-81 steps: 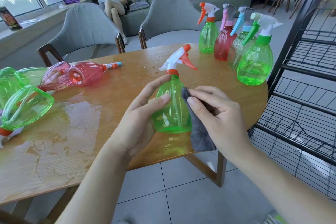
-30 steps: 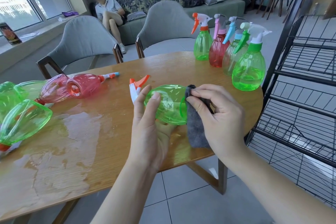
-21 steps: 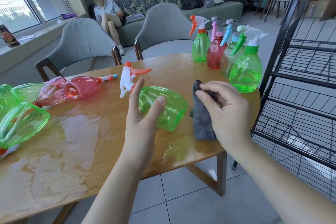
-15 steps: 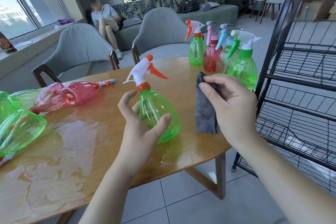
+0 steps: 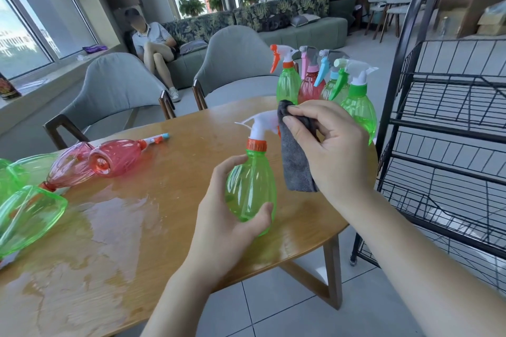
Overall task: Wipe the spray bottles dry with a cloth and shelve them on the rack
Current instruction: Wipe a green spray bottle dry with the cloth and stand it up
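- While the rack (image 5: 449, 145) stands bare-shelved just right of the table (image 5: 169, 227), no bottle is on it yet, so by my judgement the shelving has not begun
- table carries a wide wet patch on its left part, so anything lying there will likely need wiping
- four upright bottles (image 5: 357, 107) cluster at the table's far right edge, near the rack; whether they are dry cannot be told
- lying bottles (image 5: 115, 157), red and green, rest on their sides at the left, in or beside the wet
- green bottle (image 5: 250, 191) is upright above the table's front edge, orange collar and white trigger on top; it looks empty, so light, thin-walled plastic, slippery if damp, and likely to dent under a hard squeeze
- best hold, I judge, is round the wide belly or under the collar, not by the trigger
- left hand (image 5: 227, 216) grips the belly from below, fingers and thumb curled round it
- right hand (image 5: 331, 150) pinches the cloth (image 5: 297, 167), pressing its top against the trigger head while the rest hangs limp and soft
- no brand, label or writing can be read on any bottle
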Action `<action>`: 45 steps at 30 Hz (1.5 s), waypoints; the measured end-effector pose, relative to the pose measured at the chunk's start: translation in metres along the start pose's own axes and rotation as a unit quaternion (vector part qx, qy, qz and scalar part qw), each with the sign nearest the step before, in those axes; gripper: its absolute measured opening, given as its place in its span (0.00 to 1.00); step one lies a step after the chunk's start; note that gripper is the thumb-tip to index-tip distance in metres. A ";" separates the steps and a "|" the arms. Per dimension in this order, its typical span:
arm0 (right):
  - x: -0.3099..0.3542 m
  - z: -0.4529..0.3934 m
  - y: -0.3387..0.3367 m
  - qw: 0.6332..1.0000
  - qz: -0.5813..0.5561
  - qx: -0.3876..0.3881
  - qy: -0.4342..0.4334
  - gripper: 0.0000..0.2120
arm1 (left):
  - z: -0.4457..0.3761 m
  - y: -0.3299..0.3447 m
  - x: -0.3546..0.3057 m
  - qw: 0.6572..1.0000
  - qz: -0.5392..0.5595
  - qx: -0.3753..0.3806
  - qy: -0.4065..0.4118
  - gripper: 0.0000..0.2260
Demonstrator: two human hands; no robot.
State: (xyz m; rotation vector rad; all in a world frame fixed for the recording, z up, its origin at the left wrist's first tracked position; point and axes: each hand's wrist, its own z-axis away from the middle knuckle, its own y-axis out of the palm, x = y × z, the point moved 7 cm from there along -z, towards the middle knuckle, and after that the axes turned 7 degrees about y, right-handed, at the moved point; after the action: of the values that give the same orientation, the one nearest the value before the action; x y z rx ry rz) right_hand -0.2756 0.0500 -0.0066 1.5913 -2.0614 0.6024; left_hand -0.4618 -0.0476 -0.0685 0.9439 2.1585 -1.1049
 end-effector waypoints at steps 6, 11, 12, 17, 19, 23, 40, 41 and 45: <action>-0.010 0.003 0.002 0.997 0.070 -0.022 0.022 0.06 | -0.003 0.006 -0.006 0.998 -0.031 0.051 0.032 0.33; 0.001 0.011 0.013 0.998 0.060 0.002 0.001 0.05 | -0.003 0.013 -0.009 0.993 -0.070 0.066 0.065 0.34; 0.005 0.012 0.015 0.998 0.064 0.009 -0.014 0.05 | -0.003 0.013 -0.009 0.993 -0.071 0.064 0.070 0.34; 0.003 0.008 0.013 0.996 0.084 0.019 -0.037 0.05 | 0.000 0.013 -0.010 0.994 -0.065 0.048 0.070 0.34; -0.003 0.007 0.007 0.994 0.102 0.002 -0.034 0.05 | 0.000 0.012 -0.010 0.995 -0.061 0.042 0.068 0.34; -0.009 0.011 -0.002 0.991 0.118 -0.023 -0.058 0.05 | 0.001 0.011 -0.009 0.996 -0.051 0.035 0.064 0.34; -0.019 0.039 0.005 0.991 0.116 0.046 -0.040 0.05 | 0.004 0.004 -0.001 0.999 -0.004 -0.004 0.035 0.33; -0.022 0.043 0.006 0.991 0.113 0.060 -0.036 0.05 | 0.004 0.002 0.000 1.000 0.006 -0.009 0.028 0.33; -0.033 0.039 -0.005 0.996 0.053 0.058 0.039 0.04 | 0.003 0.000 0.001 1.000 0.023 -0.007 0.019 0.33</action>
State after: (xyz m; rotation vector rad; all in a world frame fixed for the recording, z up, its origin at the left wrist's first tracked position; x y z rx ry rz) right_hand -0.2671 0.0505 -0.0576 1.5019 -2.0962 0.8222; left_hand -0.4622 -0.0503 -0.0708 1.0118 2.1611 -1.0566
